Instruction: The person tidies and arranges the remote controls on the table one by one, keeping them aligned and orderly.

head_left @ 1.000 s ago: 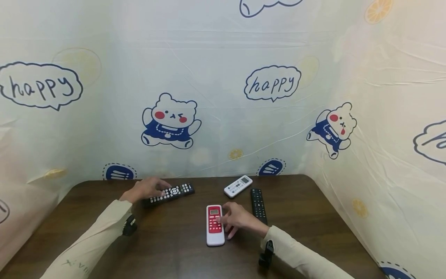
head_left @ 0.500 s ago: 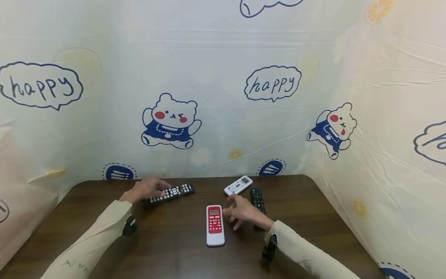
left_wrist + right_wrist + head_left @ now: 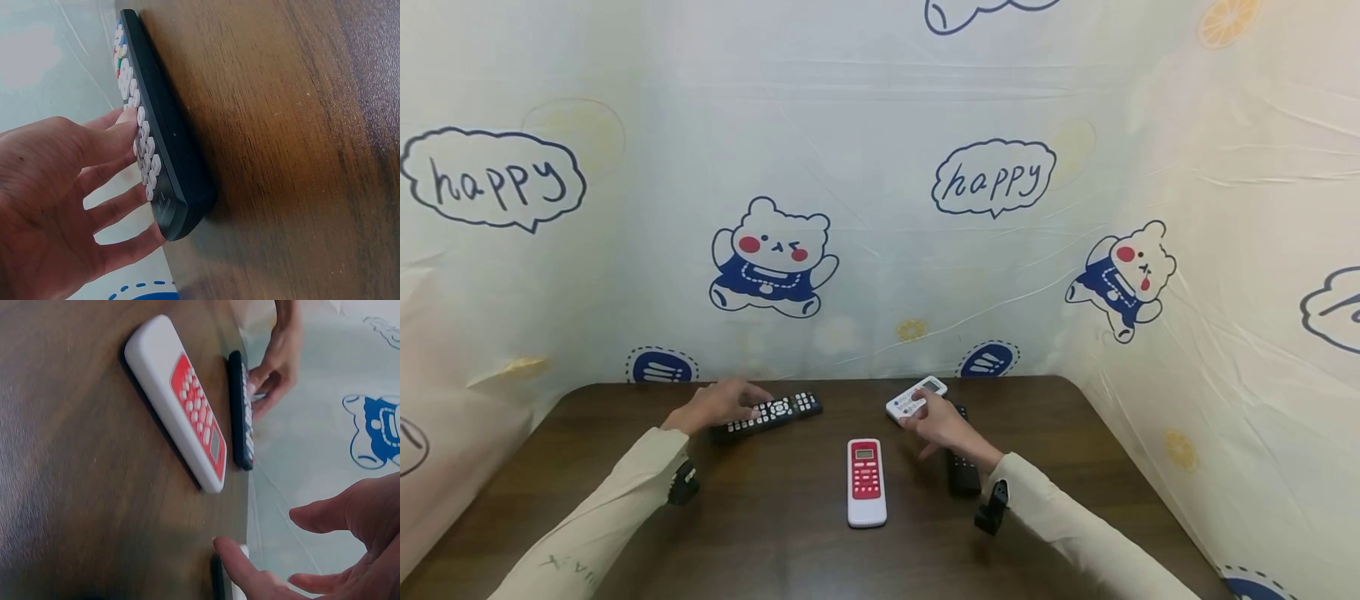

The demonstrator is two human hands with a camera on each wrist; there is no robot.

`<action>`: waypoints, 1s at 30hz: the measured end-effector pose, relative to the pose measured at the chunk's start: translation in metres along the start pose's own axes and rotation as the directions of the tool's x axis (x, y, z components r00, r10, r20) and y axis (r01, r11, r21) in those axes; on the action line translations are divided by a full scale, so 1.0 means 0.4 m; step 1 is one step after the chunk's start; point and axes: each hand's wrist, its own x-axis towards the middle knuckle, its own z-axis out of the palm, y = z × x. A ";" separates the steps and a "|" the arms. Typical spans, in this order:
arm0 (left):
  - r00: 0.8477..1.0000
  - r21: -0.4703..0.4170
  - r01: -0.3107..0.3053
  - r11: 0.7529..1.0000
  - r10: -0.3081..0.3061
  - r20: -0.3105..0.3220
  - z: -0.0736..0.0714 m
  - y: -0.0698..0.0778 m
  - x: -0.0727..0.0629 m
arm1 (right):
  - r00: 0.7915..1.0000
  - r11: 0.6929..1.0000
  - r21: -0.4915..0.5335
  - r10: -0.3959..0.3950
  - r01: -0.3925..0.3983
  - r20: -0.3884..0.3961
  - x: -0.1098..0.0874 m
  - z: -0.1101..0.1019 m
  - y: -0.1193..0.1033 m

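A black remote control (image 3: 786, 408) with white buttons lies at the back left of the table. My left hand (image 3: 718, 406) grips its near end: in the left wrist view the thumb (image 3: 122, 128) lies on the buttons and the fingers go over the far edge. At the back, my right hand (image 3: 942, 423) reaches over a white remote control (image 3: 904, 405) with a small screen. Thumb and fingers of the right hand (image 3: 350, 550) are spread apart in the right wrist view, and a fingertip overlaps the white remote there.
A white remote with a red face (image 3: 867, 500) lies mid-table, pointing away from me. Another black remote (image 3: 964, 477) lies partly under my right hand and wrist. Behind the brown wooden table (image 3: 760, 517) hangs a pale printed sheet (image 3: 880, 167).
My right hand has moved from the red-faced remote, back and to the right, to the white remote. The left hand has stayed on the black remote.
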 end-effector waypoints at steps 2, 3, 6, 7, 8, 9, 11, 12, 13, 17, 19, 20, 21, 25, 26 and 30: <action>1.000 0.002 -0.003 1.000 0.003 -0.005 0.002 -0.002 0.001 | 1.000 1.000 -0.001 -0.004 0.004 -0.026 0.009 -0.004 0.007; 1.000 0.001 -0.003 1.000 0.003 -0.007 0.003 -0.002 0.001 | 0.999 1.000 -0.002 -0.004 0.004 -0.038 0.013 -0.007 0.011; 1.000 -0.004 -0.001 1.000 0.001 -0.008 0.005 -0.005 0.005 | 0.998 1.000 -0.013 0.000 0.000 -0.068 0.027 -0.015 0.020; 1.000 -0.008 0.003 1.000 -0.003 -0.006 0.006 -0.007 0.006 | 0.997 1.000 -0.024 -0.003 0.001 -0.078 0.032 -0.018 0.022; 1.000 -0.007 0.001 1.000 -0.001 -0.004 0.007 -0.009 0.008 | 0.996 0.999 -0.033 -0.007 0.004 -0.087 0.036 -0.021 0.024; 1.000 -0.014 0.012 1.000 -0.012 0.001 0.008 -0.011 0.011 | 0.995 0.999 -0.045 -0.012 0.008 -0.096 0.041 -0.025 0.027; 1.000 -0.022 0.023 0.999 -0.023 0.005 0.011 -0.019 0.017 | 0.993 0.997 -0.074 -0.027 0.018 -0.115 0.050 -0.033 0.030; 1.000 -0.021 0.023 1.000 -0.023 0.007 0.013 -0.023 0.021 | 0.992 0.995 -0.097 -0.033 0.021 -0.125 0.054 -0.037 0.033; 1.000 -0.019 0.023 1.000 -0.023 0.008 0.014 -0.028 0.024 | 0.990 0.994 -0.111 -0.033 0.018 -0.135 0.059 -0.041 0.035; 1.000 -0.021 0.018 1.000 -0.018 0.000 0.017 -0.036 0.029 | 0.983 0.978 -0.208 -0.030 -0.008 -0.179 0.080 -0.063 0.045; 1.000 -0.015 0.010 1.000 -0.010 -0.003 0.015 -0.035 0.026 | 0.980 0.970 -0.242 -0.024 -0.024 -0.195 0.090 -0.074 0.050; 1.000 -0.013 0.009 1.000 -0.009 -0.006 0.015 -0.035 0.025 | 0.979 0.966 -0.257 -0.022 -0.031 -0.201 0.095 -0.080 0.053; 1.000 -0.016 0.010 1.000 -0.010 -0.008 0.014 -0.034 0.023 | 0.979 0.963 -0.268 -0.021 -0.036 -0.205 0.099 -0.085 0.055; 1.000 -0.005 0.007 1.000 -0.007 -0.012 0.010 -0.015 0.008 | 0.978 0.961 -0.270 -0.005 -0.053 -0.210 0.113 -0.098 0.067; 1.000 -0.002 0.007 1.000 -0.007 -0.011 0.009 -0.010 0.004 | 0.977 0.961 -0.269 0.000 -0.058 -0.212 0.116 -0.100 0.070; 1.000 0.017 0.009 1.000 -0.009 -0.009 0.007 -0.005 -0.003 | 0.978 0.962 -0.263 0.014 -0.070 -0.208 0.130 -0.108 0.080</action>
